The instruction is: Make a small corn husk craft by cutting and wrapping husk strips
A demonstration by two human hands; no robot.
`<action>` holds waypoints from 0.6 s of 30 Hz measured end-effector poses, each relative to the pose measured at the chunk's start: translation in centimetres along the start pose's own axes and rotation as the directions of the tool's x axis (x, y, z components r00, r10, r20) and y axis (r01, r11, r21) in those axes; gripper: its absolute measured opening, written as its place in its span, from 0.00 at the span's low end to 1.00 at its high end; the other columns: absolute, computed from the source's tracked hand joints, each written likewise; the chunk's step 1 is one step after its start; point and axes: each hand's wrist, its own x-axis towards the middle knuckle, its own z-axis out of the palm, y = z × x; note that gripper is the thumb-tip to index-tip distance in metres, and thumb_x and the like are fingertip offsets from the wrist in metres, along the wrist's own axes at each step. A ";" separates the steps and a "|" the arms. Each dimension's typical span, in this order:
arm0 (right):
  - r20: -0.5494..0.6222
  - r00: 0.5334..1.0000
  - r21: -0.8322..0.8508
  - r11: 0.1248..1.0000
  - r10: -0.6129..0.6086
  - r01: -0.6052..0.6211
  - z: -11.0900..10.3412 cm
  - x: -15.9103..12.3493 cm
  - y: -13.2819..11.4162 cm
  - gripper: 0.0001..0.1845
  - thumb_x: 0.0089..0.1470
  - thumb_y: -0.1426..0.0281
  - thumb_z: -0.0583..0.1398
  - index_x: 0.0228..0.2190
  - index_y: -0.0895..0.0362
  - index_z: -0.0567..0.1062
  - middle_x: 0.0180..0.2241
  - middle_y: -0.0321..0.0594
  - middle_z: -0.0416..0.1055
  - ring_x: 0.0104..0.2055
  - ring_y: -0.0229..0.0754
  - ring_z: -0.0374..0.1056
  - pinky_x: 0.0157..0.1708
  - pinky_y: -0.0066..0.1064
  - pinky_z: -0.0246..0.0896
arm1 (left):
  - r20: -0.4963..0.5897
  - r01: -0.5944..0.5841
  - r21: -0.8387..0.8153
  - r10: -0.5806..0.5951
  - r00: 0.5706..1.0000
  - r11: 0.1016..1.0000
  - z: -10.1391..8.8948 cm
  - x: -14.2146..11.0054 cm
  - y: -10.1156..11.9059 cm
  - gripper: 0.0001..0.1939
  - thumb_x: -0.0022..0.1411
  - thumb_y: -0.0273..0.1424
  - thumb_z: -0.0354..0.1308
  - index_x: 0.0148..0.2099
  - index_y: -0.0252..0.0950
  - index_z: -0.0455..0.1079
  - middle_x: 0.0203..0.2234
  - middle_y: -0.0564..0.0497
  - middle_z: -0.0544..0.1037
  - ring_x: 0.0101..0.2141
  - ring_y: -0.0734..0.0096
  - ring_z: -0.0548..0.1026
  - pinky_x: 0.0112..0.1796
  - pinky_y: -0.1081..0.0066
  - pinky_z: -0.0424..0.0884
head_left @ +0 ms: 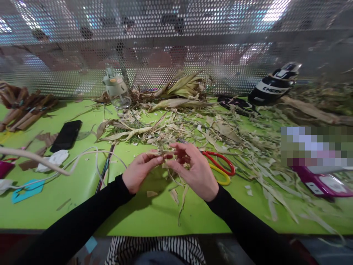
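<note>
My left hand (143, 168) is closed, its thumb and forefinger pinching a small bundle of dried husk strips (163, 151). On the bundle's right side, my right hand (194, 167) has curved fingers and a thumb around its end, apparently gripping it loosely. Thin strips hang from the bundle toward the tabletop. Just right of my right hand lie scissors with red and yellow handles (231, 170), their blades mostly hidden behind the hand and scraps. Beyond both hands spreads a heap of shredded dry husk (171, 129).
Long husk leaves (182, 101) lie at the back, near a clear bottle (117, 90) and a tilted black bottle (271, 88). On the left are a black phone (66, 135), a white cable (78, 156) and brown bundles (27, 106). A magenta object (328, 186) sits right.
</note>
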 end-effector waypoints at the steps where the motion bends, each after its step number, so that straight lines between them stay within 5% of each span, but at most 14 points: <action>1: -0.011 0.999 -0.043 0.998 -0.047 0.047 -0.1 0.1 -0.1 0.16 0.51 0.65 0.62 0.42 0.56 0.71 0.33 0.40 0.68 0.30 0.37 0.64 0.27 0.29 0.65 | 0.025 0.009 0.029 -0.010 1.000 1.000 0.0 0.0 0.1 0.08 0.49 0.31 0.66 0.32 0.32 0.75 0.28 0.51 0.78 0.32 0.75 0.74 0.41 0.73 0.66; 6: 0.046 0.986 -0.137 0.977 -0.158 0.163 0.0 0.2 0.5 0.04 0.54 0.69 0.60 0.30 0.57 0.74 0.31 0.40 0.71 0.32 0.40 0.67 0.32 0.32 0.66 | 0.055 0.075 0.115 -0.082 0.995 0.991 -0.2 -0.3 0.3 0.07 0.48 0.30 0.66 0.30 0.32 0.74 0.23 0.52 0.77 0.28 0.75 0.73 0.36 0.74 0.67; 13: 0.039 0.946 -0.214 0.922 -0.322 0.323 0.6 -0.5 0.9 0.04 0.55 0.70 0.59 0.34 0.57 0.73 0.33 0.41 0.73 0.36 0.42 0.68 0.35 0.35 0.67 | 0.092 0.072 0.166 -0.088 0.992 0.983 -0.3 -0.6 0.0 0.06 0.51 0.31 0.63 0.29 0.32 0.75 0.25 0.50 0.76 0.28 0.75 0.72 0.37 0.74 0.66; 18: 0.053 0.986 -0.348 0.923 -0.159 0.167 -2.7 2.5 1.8 0.09 0.58 0.66 0.55 0.38 0.57 0.71 0.34 0.41 0.70 0.33 0.40 0.65 0.31 0.33 0.64 | -0.066 -0.025 0.066 0.029 0.997 0.997 -1.4 0.0 2.0 0.08 0.49 0.31 0.65 0.33 0.33 0.76 0.29 0.49 0.78 0.30 0.74 0.73 0.34 0.74 0.68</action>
